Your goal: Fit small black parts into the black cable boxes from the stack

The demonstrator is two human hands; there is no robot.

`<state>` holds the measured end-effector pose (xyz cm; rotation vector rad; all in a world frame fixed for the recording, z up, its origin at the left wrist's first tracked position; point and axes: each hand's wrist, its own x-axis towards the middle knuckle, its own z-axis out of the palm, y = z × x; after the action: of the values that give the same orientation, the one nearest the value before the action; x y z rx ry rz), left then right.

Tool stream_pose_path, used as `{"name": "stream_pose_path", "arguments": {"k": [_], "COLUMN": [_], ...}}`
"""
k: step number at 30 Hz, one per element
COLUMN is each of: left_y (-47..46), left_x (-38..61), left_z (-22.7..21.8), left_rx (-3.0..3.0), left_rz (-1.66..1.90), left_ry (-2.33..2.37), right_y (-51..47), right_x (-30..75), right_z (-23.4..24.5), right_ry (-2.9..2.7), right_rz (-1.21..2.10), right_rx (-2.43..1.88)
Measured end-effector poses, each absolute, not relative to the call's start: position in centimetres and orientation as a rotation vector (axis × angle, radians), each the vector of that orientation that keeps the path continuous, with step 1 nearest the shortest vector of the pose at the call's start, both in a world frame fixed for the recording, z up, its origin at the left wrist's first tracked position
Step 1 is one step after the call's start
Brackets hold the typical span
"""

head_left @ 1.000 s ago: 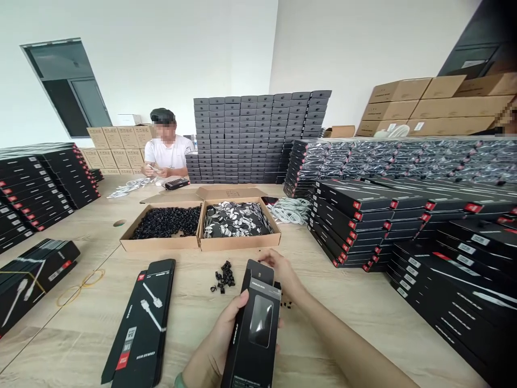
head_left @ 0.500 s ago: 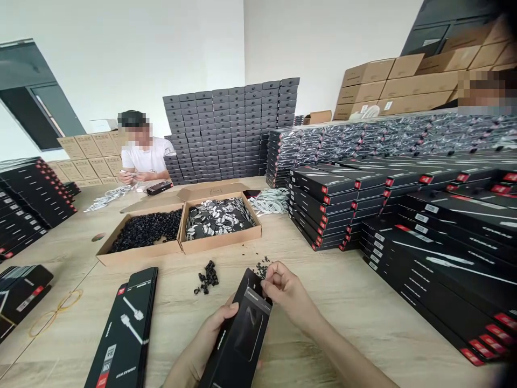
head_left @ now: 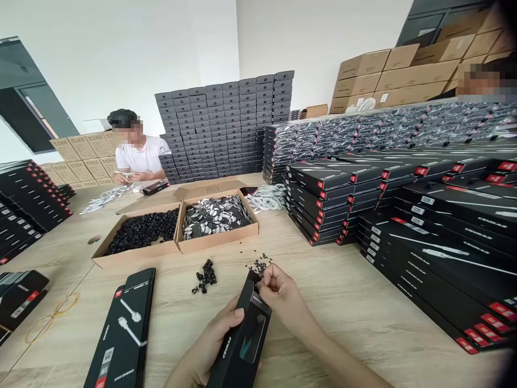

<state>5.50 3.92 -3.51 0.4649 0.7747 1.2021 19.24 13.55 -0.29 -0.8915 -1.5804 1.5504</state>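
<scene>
A slim black box [head_left: 243, 339] with a see-through window stands tilted before me, its flap end pointing away. Wrapped round its left side is my left hand [head_left: 220, 334], thumb on the front edge. At the box's far end my right hand [head_left: 278, 288] is closed in a pinch at the flap; its fingertips hide whatever is between them. Just beyond lie many tiny black pieces [head_left: 259, 264], scattered on the table. A small heap of black clips or rings [head_left: 205, 276] sits left of them.
Two shallow cartons hold black pieces [head_left: 141, 231] and black-and-white tags [head_left: 218, 215]. Flat printed sleeves [head_left: 125, 323] lie at left, near a rubber band [head_left: 52, 318]. Stacked black boxes [head_left: 436, 269] fill the right side. A person [head_left: 139, 153] sits across the table; another is at far right.
My right fingers have worked slightly deeper at the box's flap end. The box has turned a little, and its window now shows a greenish glint. The whole view has shifted slightly.
</scene>
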Motion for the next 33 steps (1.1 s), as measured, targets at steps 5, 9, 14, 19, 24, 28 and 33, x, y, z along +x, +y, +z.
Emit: {"name": "stream_pose_path", "arguments": {"k": [5, 9, 14, 19, 24, 28, 33], "left_y": [3.2, 3.1, 3.0, 3.1, 3.1, 3.1, 3.2], "left_x": [5.6, 5.8, 5.9, 5.9, 5.8, 5.8, 5.5], "left_z": [-2.6, -2.3, -2.2, -2.4, -2.6, -2.9, -3.3], "left_rx": [0.526, 0.590, 0.593, 0.547, 0.566, 0.548, 0.526], "left_rz": [1.128, 1.118, 1.120, 1.121, 1.105, 1.131, 1.155], "left_ry": [0.822, 0.839, 0.849, 0.856, 0.890, 0.850, 0.830], "right_y": [13.5, 13.7, 13.6, 13.4, 14.3, 14.9, 14.8], "right_x": [19.1, 19.0, 19.0, 19.1, 20.0, 20.6, 20.5], "right_z": [-0.4, -1.0, -1.4, -1.0, -0.2, 0.0, -0.4], "right_ry": [-1.596, -1.558, -1.478, -1.453, -1.607, -1.640, -1.658], "right_rz": [1.542, 1.573, 1.641, 1.602, 1.797, 1.937, 1.887], "right_rx": [-0.889, -0.905, -0.947, -0.957, -0.809, -0.789, -0.825]}}
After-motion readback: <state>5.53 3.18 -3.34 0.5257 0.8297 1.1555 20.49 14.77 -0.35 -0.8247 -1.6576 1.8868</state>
